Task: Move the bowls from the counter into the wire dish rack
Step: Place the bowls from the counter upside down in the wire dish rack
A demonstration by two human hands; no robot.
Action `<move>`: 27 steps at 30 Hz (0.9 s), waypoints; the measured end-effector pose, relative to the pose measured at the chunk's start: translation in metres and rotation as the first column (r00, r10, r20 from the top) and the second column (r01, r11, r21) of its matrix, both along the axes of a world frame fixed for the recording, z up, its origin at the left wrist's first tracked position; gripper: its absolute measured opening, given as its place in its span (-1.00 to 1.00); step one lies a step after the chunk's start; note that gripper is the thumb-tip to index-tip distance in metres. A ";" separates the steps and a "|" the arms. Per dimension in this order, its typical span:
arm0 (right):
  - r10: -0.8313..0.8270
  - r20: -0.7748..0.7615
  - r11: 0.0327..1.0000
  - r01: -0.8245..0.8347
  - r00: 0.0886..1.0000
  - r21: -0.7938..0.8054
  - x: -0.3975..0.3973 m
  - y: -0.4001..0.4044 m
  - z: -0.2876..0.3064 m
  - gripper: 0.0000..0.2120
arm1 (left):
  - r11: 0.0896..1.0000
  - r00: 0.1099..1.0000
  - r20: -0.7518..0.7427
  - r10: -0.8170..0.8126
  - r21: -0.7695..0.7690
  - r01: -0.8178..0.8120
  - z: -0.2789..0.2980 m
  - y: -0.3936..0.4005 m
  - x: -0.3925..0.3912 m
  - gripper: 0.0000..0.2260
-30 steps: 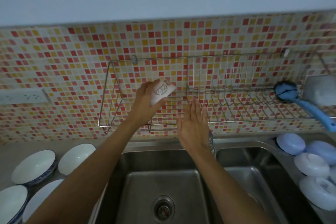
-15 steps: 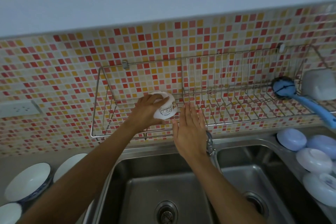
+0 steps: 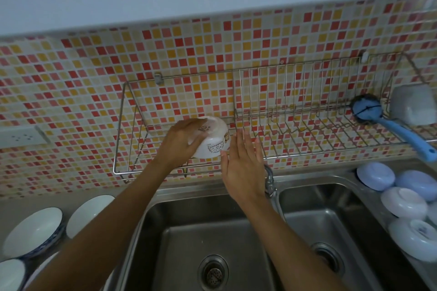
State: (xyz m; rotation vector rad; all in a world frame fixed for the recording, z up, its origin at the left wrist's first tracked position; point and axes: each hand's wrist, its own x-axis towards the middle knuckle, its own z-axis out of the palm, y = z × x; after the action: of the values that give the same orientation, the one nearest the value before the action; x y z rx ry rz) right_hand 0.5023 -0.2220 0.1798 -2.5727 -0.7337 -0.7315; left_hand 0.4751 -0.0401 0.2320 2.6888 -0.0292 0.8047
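Over the left, open end of the wire dish rack [image 3: 236, 125], your left hand [image 3: 179, 143] grips a small white bowl [image 3: 214, 138] upside down, fingers curled over its base and side, with printed lettering along its rim facing you. Whether the bowl already bears on the rack's wires or hangs just above them, you cannot tell from this angle. Your right hand [image 3: 243, 165] stands just beside the bowl with fingers straight and together, its thumb edge at or very near the rim; contact is unclear.

My guess is the risk sits in the release. The rack floor at that end is only a few widely spaced wires, so a small bowl let go off-centre could tip between them or slide off the front rail into the sink [image 3: 208, 238] below the rack. A wet, smooth surface would make that slip likelier.

Left of the sink, below the rack, more white bowls [image 3: 35, 231] wait on the counter [image 3: 14, 205]; right of the sink lie pale upturned dishes [image 3: 376, 176]. At the rack's right end rest a blue brush [image 3: 399, 130] and a grey container [image 3: 413, 104].
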 end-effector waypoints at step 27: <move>0.197 0.133 0.978 -0.204 0.971 0.040 -0.019 -0.023 -0.035 -0.45 | 0.955 0.919 -0.384 0.092 0.297 0.028 -0.019 -0.007 -0.025 -0.52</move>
State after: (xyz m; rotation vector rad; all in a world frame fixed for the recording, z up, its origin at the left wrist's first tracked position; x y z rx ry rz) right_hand 0.4829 -0.2453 0.1447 -2.3768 -0.9848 -0.8437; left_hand 0.4505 -0.0472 0.2130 3.0960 -0.0103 0.2645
